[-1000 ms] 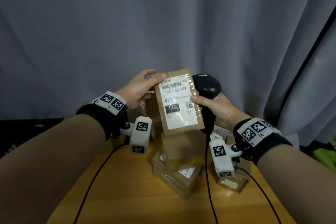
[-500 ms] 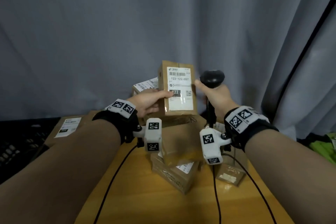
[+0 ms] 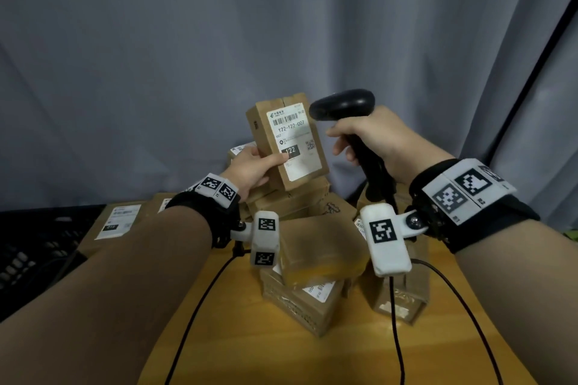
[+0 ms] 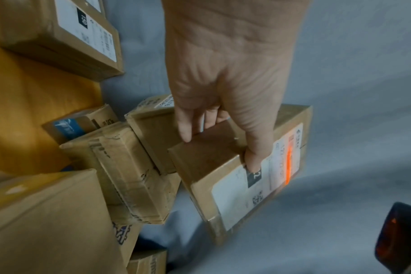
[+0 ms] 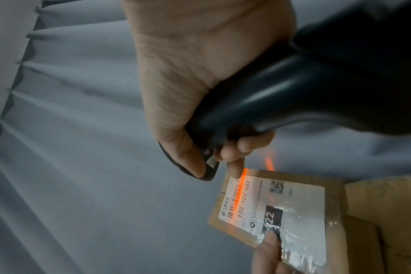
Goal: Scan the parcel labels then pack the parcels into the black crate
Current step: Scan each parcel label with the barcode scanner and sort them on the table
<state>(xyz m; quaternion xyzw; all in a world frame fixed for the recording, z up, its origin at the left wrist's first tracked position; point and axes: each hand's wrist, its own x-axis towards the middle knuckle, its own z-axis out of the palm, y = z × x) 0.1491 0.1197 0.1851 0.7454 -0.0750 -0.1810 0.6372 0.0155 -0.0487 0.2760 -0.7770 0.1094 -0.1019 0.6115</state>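
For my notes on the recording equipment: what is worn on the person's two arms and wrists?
Both forearms are bare, with no sleeves. Each wrist carries a black band: left band, right band. White blocks with black square-pattern markers sit on top of each band. A white camera housing with the same markers hangs under each wrist: left housing, right housing. Thin black cables trail down.

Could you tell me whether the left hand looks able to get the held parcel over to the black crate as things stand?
Probably yes. The left hand holds the parcel up above the pile, and the black crate sits on that same side, with only a flat labelled box lying between them.
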